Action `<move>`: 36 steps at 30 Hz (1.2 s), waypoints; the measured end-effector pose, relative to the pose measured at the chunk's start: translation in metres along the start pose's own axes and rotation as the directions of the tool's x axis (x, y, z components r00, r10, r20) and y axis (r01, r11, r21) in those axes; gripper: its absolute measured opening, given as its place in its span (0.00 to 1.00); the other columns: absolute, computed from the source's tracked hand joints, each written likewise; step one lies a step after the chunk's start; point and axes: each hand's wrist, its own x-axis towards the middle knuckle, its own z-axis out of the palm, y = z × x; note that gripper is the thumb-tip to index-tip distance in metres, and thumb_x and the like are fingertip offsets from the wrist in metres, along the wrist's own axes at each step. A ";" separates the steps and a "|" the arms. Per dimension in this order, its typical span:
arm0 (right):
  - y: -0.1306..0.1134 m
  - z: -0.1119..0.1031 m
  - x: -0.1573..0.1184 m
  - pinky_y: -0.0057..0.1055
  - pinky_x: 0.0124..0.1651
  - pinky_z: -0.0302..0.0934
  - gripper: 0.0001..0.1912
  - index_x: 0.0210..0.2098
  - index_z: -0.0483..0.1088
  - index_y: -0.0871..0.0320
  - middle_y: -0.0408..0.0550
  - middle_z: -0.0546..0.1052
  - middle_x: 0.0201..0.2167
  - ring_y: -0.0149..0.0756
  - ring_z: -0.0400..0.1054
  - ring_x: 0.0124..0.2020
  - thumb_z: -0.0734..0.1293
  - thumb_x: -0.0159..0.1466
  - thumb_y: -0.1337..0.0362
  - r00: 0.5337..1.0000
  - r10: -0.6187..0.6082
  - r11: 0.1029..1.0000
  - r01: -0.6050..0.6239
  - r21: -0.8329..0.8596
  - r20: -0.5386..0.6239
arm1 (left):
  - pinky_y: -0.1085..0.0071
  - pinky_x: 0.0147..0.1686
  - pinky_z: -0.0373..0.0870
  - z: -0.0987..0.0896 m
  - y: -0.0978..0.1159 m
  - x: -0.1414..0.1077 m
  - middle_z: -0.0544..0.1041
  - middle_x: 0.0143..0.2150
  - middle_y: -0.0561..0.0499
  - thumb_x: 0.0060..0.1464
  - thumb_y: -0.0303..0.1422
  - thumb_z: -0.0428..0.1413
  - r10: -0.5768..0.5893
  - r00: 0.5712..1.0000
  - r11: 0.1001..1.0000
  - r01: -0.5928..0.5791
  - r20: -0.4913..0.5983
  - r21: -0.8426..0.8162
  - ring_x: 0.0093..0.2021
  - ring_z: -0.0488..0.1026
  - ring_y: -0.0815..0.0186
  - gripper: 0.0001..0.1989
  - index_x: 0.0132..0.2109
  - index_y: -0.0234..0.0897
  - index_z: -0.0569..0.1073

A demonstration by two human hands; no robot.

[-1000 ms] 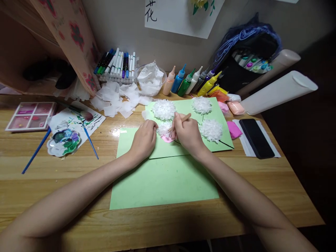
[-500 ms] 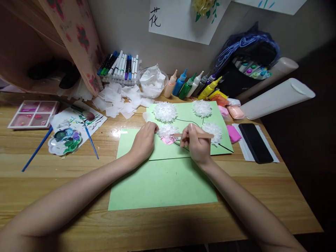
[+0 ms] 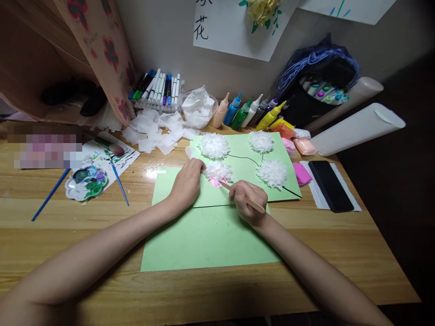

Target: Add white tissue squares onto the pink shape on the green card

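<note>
Closed around a wooden stick [image 3: 255, 203], my right hand [image 3: 249, 200] rests low on the upper green sheet [image 3: 244, 167]. The stick's pointed tip touches a pink patch [image 3: 217, 181] at the lower edge of a white ruffled flower [image 3: 218, 170]. Just left of that flower lies my left hand [image 3: 188, 181], its fingers curled together at the flower's edge; what they pinch, if anything, is hidden. Three more white flowers sit on the sheet, one at upper left [image 3: 214, 145], one at upper right [image 3: 261, 141] and one at lower right [image 3: 273, 173].
Under the upper sheet is a larger green sheet [image 3: 210, 240]. Behind are white paper pieces [image 3: 149, 129], a clear bowl [image 3: 198, 108], paint bottles [image 3: 241, 114] and markers [image 3: 158, 88]. A palette [image 3: 86, 182] lies left, a black phone [image 3: 331, 186] right.
My right hand has shifted slightly down, and the stick has swung so its back end points toward the lower right. The lower right flower is now uncovered. My left hand stays in place.
</note>
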 end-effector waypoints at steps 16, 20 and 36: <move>0.004 0.007 0.001 0.26 0.22 0.57 0.19 0.22 0.63 0.56 0.42 0.70 0.15 0.28 0.63 0.17 0.54 0.69 0.68 1.000 0.012 0.999 -0.012 -0.050 0.001 | 0.66 0.35 0.61 0.001 -0.001 0.000 0.68 0.36 0.48 0.55 0.20 0.40 0.014 1.000 1.000 -0.014 -0.006 -0.003 0.36 0.63 0.62 0.12 0.39 0.39 0.63; 0.005 0.007 0.000 0.25 0.21 0.57 0.19 0.22 0.62 0.56 0.42 0.70 0.15 0.28 0.63 0.17 0.54 0.69 0.68 1.000 0.014 0.998 -0.013 -0.056 0.017 | 0.67 0.35 0.61 0.001 -0.002 0.000 0.67 0.36 0.48 0.55 0.20 0.40 0.015 1.000 1.000 -0.015 -0.003 0.001 0.36 0.63 0.62 0.12 0.39 0.39 0.62; 0.008 0.009 0.001 0.25 0.23 0.59 0.20 0.21 0.63 0.56 0.41 0.71 0.15 0.28 0.65 0.17 0.54 0.70 0.64 0.996 0.090 0.995 -0.089 -0.049 0.016 | 0.67 0.36 0.61 0.001 0.000 0.000 0.68 0.36 0.48 0.56 0.20 0.40 0.011 1.000 0.999 -0.012 0.013 0.036 0.36 0.64 0.62 0.11 0.39 0.38 0.62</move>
